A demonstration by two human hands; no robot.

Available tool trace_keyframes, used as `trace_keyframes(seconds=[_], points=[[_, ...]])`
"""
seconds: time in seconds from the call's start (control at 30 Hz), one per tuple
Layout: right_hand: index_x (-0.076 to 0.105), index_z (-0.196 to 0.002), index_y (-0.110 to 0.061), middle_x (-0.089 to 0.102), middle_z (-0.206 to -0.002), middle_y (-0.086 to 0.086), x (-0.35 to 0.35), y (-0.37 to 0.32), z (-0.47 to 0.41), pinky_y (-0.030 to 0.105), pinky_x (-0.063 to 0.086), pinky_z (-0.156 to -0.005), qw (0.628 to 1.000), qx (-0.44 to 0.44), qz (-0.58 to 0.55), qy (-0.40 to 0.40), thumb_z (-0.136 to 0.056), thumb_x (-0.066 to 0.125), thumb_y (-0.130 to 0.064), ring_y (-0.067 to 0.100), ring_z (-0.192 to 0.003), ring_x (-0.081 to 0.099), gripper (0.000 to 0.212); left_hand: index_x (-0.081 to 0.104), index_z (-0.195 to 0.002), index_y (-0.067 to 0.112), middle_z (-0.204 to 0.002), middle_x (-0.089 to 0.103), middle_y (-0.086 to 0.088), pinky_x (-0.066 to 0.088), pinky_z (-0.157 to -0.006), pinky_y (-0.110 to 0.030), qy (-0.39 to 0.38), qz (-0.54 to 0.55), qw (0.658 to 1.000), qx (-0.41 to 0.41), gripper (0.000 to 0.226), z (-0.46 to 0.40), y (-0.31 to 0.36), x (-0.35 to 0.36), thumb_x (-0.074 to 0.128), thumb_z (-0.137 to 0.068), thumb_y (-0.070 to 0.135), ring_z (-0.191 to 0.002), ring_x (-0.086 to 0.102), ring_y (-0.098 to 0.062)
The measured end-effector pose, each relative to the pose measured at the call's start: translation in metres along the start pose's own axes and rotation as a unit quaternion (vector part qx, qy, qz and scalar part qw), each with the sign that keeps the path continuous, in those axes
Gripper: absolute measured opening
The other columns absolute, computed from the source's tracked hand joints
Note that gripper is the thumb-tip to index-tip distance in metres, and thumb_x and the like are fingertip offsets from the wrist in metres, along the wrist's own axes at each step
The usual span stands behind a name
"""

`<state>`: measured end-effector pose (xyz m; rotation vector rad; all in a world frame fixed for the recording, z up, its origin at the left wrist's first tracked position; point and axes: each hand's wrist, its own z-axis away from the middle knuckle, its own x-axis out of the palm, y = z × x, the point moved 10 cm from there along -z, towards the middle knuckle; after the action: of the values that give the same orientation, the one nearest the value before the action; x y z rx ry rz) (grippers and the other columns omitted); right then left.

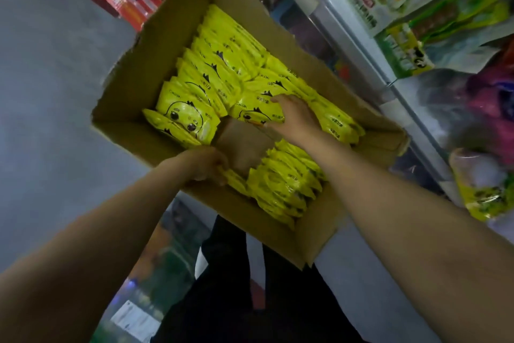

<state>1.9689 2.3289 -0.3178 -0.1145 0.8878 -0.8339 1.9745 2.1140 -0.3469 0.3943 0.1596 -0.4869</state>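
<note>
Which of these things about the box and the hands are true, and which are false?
1. The cardboard box is open. True.
2. The packets inside are blue. False: they are yellow, and some show a cartoon face.
3. The left hand grips one of the packets at the box's near side. True.
4. The right hand is up on a shelf. False: it is on packets inside the box.
5. The box is packed full. False: a bare gap shows in the middle.
</note>
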Motion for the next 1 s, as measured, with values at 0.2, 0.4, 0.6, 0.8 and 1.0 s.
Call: trace_keyframes(seconds=[0.2, 0.4, 0.6, 0.8, 1.0], points=[[0.046, -0.139, -0.024, 0.046, -0.139, 0.007, 0.015, -0.001, -0.026, 0.038, 0.040, -0.100, 0.997, 0.002, 0.070, 0.014, -0.076, 0.079, -0.041, 0.030, -0.131, 0.039, 0.073, 0.063, -0.111, 0.022, -0.117, 0.061, -0.004, 0.040, -0.075, -0.027, 0.021, -0.065, 0.998, 0.009, 0.036, -0.025, 0.001, -0.006, 0.076, -0.077, 0.018, -0.107, 0.058, -0.025], [0.045, -0.129, -0.024, 0.043, -0.133, 0.008, 0.020, -0.002, -0.038, 0.041, 0.045, -0.091, 0.995, 0.022, 0.094, 0.037, -0.071, 0.084, -0.038, 0.031, -0.123, 0.045, 0.071, 0.066, -0.094, 0.020, -0.108, 0.063, -0.005, 0.042, -0.075, -0.028, 0.024, -0.060, 0.997, 0.030, 0.021, -0.034, 0.000, -0.002, 0.077, -0.077, 0.021, -0.103, 0.059, -0.025], [0.065, -0.110, -0.017, 0.060, -0.118, 0.011, 0.020, 0.001, -0.036, 0.034, 0.044, -0.085, 0.998, 0.024, 0.025, 0.049, -0.077, 0.080, -0.034, 0.032, -0.113, 0.055, 0.040, 0.062, -0.083, 0.019, -0.093, 0.063, -0.001, 0.037, -0.070, -0.025, 0.040, -0.009, 0.997, 0.066, 0.012, -0.027, 0.006, -0.014, 0.074, -0.080, 0.018, -0.093, 0.060, -0.021], [0.058, -0.122, -0.009, 0.061, -0.125, 0.011, -0.015, 0.011, -0.002, 0.028, 0.044, -0.086, 0.985, 0.042, -0.161, 0.047, -0.088, 0.071, -0.031, 0.029, -0.114, 0.057, 0.042, 0.047, -0.084, 0.022, -0.079, 0.052, 0.005, 0.034, -0.065, -0.027, 0.039, 0.035, 0.995, 0.084, 0.016, 0.014, 0.024, -0.038, 0.061, -0.092, 0.022, -0.080, 0.051, -0.017], [0.067, -0.117, -0.007, 0.070, -0.111, 0.001, -0.066, 0.007, 0.051, 0.028, 0.049, -0.089, 0.950, 0.045, -0.303, 0.069, -0.085, 0.076, -0.033, 0.013, -0.100, 0.064, 0.043, 0.051, -0.090, 0.011, -0.076, 0.047, 0.005, 0.034, -0.058, -0.019, 0.075, 0.087, 0.986, 0.117, 0.012, 0.080, 0.072, -0.089, 0.051, -0.098, 0.020, -0.078, 0.049, -0.016]])
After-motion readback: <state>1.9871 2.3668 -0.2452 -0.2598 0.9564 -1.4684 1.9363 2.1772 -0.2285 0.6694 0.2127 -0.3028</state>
